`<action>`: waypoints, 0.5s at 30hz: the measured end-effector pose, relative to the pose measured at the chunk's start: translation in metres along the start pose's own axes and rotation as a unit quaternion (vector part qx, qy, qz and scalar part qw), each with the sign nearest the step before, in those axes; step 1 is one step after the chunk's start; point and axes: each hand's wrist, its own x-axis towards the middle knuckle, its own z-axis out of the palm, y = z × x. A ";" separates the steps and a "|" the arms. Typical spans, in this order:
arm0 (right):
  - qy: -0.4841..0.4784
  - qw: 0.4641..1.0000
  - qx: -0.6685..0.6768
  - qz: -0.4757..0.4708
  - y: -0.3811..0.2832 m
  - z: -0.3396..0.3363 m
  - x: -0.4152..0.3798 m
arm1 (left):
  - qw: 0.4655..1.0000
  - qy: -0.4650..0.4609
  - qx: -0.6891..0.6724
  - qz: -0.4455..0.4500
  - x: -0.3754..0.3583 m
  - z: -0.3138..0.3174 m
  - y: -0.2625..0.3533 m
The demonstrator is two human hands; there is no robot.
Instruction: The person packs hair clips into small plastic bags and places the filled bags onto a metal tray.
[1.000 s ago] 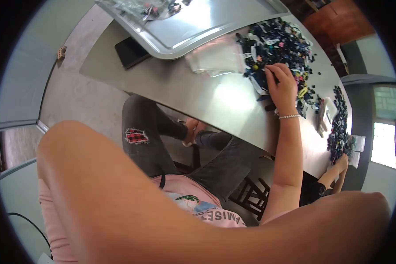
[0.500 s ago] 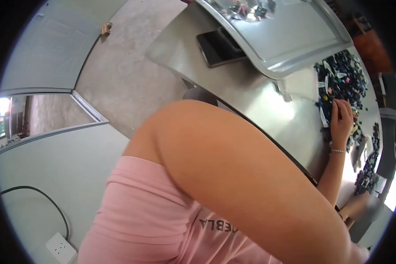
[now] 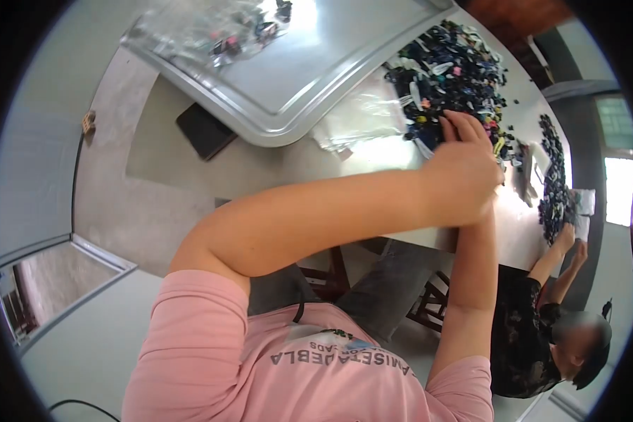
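My left hand [image 3: 463, 181] is in front of my right wrist, smeared by motion, its fingers mostly hidden. Beyond it, my right hand [image 3: 469, 131] has its fingers bent together at the near edge of a pile of small black pieces [image 3: 464, 74]. White, pink, orange and yellow bits are mixed into the pile. What those fingers hold, if anything, is hidden. Clear plastic bags [image 3: 366, 116] lie just left of the pile on the table.
A metal tray [image 3: 288, 126] holding a clear bag of small pieces [image 3: 243, 35] stands at the upper left. A dark phone [image 3: 202, 131] lies beside it. Another person [image 3: 534, 337] works at the right by a second strip of dark pieces [image 3: 554, 165].
My left arm has swung from the lower right up to my right wrist. The view has turned, so the tray and pile sit further left and the co-worker shows more fully.
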 end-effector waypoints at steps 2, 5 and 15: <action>-0.025 0.999 -0.018 -0.032 0.022 0.001 -0.004 | 1.000 0.027 0.005 0.006 0.001 -0.005 -0.021; -0.008 0.997 0.064 0.045 0.028 -0.002 -0.010 | 0.997 0.066 0.032 -0.032 -0.004 -0.020 -0.036; 0.200 0.841 0.338 0.372 0.058 -0.025 -0.007 | 0.976 0.029 0.188 -0.104 -0.009 -0.044 -0.039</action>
